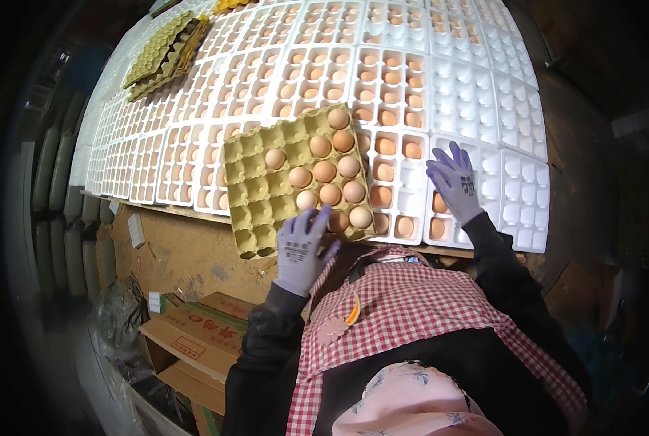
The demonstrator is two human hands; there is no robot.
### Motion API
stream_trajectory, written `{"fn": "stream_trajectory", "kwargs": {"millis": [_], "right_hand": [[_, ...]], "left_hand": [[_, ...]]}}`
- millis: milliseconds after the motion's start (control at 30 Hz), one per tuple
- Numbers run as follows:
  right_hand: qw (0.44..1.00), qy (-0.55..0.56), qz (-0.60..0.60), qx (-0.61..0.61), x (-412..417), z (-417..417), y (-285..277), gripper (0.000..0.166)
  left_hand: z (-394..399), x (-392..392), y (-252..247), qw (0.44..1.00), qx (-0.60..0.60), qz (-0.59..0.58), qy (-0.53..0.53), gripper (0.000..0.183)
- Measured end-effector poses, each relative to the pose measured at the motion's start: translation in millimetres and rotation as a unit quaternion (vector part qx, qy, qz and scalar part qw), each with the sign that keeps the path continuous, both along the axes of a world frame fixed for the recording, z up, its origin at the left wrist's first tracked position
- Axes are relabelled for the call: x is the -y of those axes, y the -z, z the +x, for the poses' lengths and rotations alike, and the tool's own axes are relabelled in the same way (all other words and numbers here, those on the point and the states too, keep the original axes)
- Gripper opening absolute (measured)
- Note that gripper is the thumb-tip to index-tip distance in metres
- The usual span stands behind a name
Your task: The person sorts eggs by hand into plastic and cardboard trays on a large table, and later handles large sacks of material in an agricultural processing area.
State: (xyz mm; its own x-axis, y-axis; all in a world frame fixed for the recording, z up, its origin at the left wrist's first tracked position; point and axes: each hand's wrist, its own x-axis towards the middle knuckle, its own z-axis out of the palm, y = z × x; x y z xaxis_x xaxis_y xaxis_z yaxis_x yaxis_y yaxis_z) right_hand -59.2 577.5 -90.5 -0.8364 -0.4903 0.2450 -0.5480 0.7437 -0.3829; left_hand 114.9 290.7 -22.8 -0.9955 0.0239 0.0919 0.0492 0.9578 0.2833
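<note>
A yellowish pulp egg tray [246, 188] lies tilted across white foam trays, with several brown eggs [324, 171] mostly on its right side. My left hand [297, 253], in a pale purple-tipped glove, is at the tray's near edge. Its fingers are spread beside an egg [338, 221]; contact cannot be made out. Palm down, my right hand [454, 180] is over a foam egg tray [463, 235] at the right, its fingers stretched forward. Two eggs [438, 229] show in that tray's left column. Whatever may be beneath the right palm and fingers is hidden.
Foam trays filled with eggs [316, 73] extend left and away; unfilled foam trays [463, 98] are at the right. Stacked pulp trays [163, 52] rest on the far left. Below the wooden table edge [204, 217] are cardboard boxes [193, 332] and crumpled plastic [120, 310].
</note>
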Motion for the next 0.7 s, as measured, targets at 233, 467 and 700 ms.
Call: {"fn": "stream_trajectory", "kwargs": {"millis": [233, 467, 700], "right_hand": [[0.961, -0.255, 0.109, -0.023, 98.4, 75.9, -43.4, 0.053], [0.863, -0.194, -0.313, 0.346, 92.6, 22.7, -62.9, 0.033], [0.822, -0.148, -0.283, 0.472, 111.6, 21.9, -64.0, 0.044]], "left_hand": [[-2.8, -7.8, 19.2, 0.998, -0.056, 0.001, 0.005, 0.057], [-12.1, 13.2, 22.9, 0.789, -0.121, 0.587, -0.133, 0.022], [-48.0, -4.1, 20.5, 0.975, -0.013, -0.223, 0.004, 0.027]]}}
